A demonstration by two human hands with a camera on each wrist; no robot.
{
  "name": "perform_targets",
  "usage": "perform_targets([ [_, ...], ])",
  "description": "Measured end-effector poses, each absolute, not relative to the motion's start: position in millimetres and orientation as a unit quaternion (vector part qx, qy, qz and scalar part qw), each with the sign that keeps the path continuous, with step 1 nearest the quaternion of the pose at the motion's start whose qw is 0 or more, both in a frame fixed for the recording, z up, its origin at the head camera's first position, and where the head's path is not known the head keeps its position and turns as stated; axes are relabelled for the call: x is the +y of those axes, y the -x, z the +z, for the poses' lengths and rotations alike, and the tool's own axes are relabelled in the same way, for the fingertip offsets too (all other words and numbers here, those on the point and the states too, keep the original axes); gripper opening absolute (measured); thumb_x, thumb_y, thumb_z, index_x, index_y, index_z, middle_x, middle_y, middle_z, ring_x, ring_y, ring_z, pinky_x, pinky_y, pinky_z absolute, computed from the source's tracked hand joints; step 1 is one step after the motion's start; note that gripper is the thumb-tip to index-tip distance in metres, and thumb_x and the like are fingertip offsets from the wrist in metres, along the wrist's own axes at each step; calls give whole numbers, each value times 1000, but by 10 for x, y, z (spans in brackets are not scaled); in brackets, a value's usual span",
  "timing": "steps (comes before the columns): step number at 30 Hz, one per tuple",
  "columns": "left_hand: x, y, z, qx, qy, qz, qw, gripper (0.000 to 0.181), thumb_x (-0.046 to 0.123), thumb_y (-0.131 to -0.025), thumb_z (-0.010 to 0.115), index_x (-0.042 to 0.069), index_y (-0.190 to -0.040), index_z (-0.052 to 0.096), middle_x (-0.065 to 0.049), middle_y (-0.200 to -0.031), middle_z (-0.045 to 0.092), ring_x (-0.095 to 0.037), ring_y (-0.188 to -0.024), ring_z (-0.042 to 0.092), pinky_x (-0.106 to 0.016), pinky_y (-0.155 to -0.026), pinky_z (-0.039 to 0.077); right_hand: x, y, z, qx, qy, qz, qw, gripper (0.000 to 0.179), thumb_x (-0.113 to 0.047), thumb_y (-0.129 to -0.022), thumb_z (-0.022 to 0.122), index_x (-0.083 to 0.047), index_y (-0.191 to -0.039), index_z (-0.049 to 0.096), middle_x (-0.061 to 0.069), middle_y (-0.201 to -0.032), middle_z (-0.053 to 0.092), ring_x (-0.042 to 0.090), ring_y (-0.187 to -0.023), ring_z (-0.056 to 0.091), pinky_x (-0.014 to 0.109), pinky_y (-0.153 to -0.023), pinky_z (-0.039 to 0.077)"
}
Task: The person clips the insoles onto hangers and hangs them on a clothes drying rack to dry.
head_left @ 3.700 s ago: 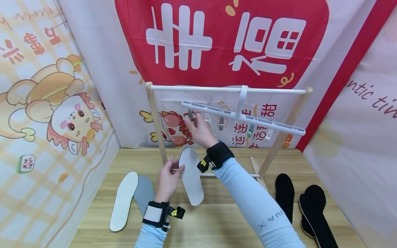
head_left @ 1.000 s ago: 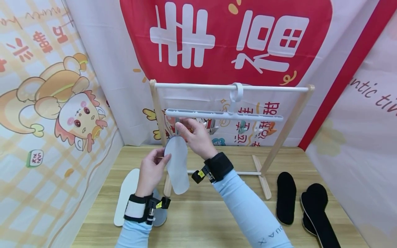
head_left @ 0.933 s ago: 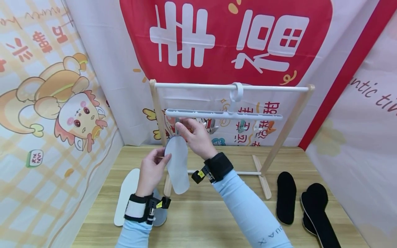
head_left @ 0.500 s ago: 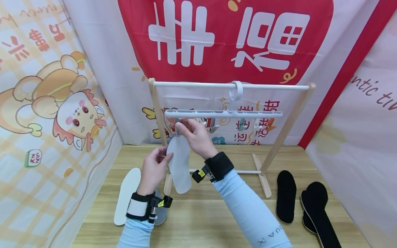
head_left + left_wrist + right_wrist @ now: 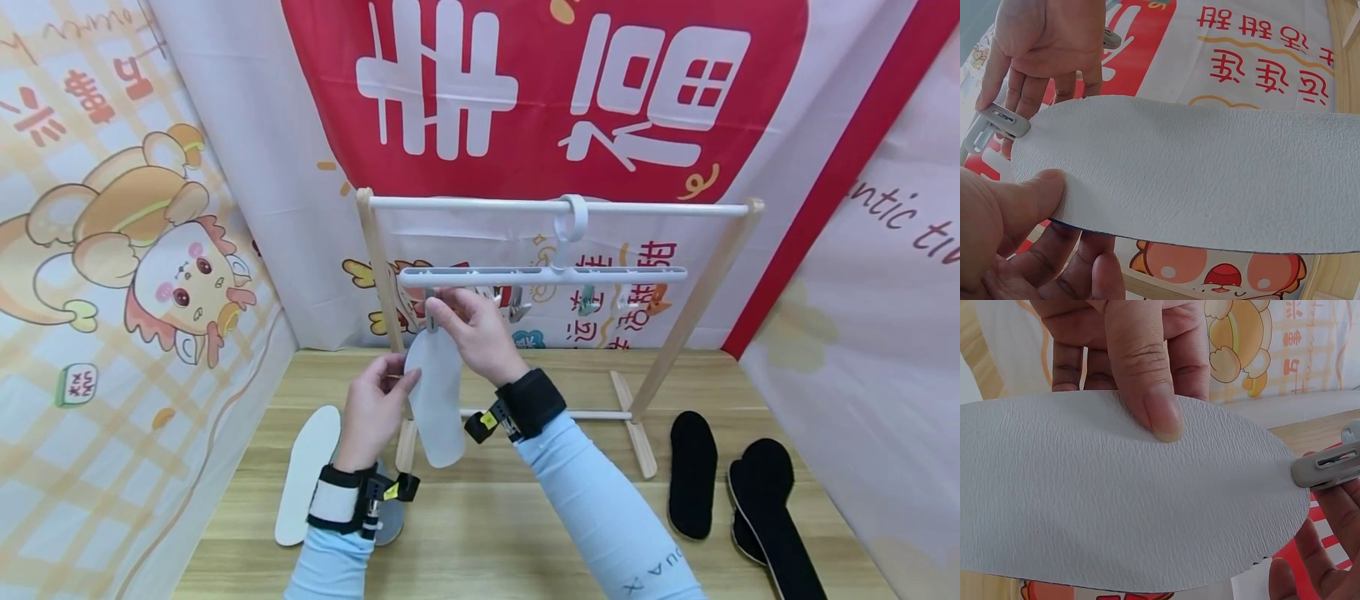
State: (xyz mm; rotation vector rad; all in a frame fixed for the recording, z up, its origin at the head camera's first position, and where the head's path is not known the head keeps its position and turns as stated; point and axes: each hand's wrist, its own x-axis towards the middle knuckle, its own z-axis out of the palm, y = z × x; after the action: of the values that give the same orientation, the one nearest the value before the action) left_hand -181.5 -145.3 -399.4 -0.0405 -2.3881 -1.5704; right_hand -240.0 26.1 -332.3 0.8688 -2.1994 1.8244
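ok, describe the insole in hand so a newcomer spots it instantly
Find the rack with the white hanger. Below the hanger's left end, the left hand pinches a pale grey insole. The other insoles lie on the table; only this one is raised, a clip at its top.

Tbl (image 5: 480, 517), rack (image 5: 510, 205), wht insole (image 5: 307, 475), blk insoles (image 5: 692, 475)

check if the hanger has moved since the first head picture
Yes, the hanger has shifted left: its right end, earlier overlapping the right rack post, now stops short of it.
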Motion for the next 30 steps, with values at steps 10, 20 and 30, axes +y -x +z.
perform_targets([
  [10,-1432,1813,-3967,-825,1,-548,136,28,25,-98,65,10,-122,64,-7,-110,66,-23,-91,63,-38,-80,56,274,2384,-3323,-740,-276,608,81,35,-32,-102,56,-8,-128,63,3,-118,68,13,-113,62,34,-89,53],
  [20,-1418,1814,-3943,-824,-2,-549,140,28,26,-97,66,11,-120,65,-7,-109,66,-23,-89,65,-38,-79,57,286,2384,-3315,-737,-274,612,81,36,-34,-102,56,-10,-127,64,5,-120,68,13,-111,62,34,-88,53],
  [30,-1402,1798,-3914,-822,5,-548,155,25,23,-97,66,10,-118,65,-8,-108,66,-24,-87,65,-39,-78,58,289,2383,-3318,-728,-278,620,88,33,-31,-102,56,-9,-126,64,2,-117,66,14,-110,61,34,-86,54],
])
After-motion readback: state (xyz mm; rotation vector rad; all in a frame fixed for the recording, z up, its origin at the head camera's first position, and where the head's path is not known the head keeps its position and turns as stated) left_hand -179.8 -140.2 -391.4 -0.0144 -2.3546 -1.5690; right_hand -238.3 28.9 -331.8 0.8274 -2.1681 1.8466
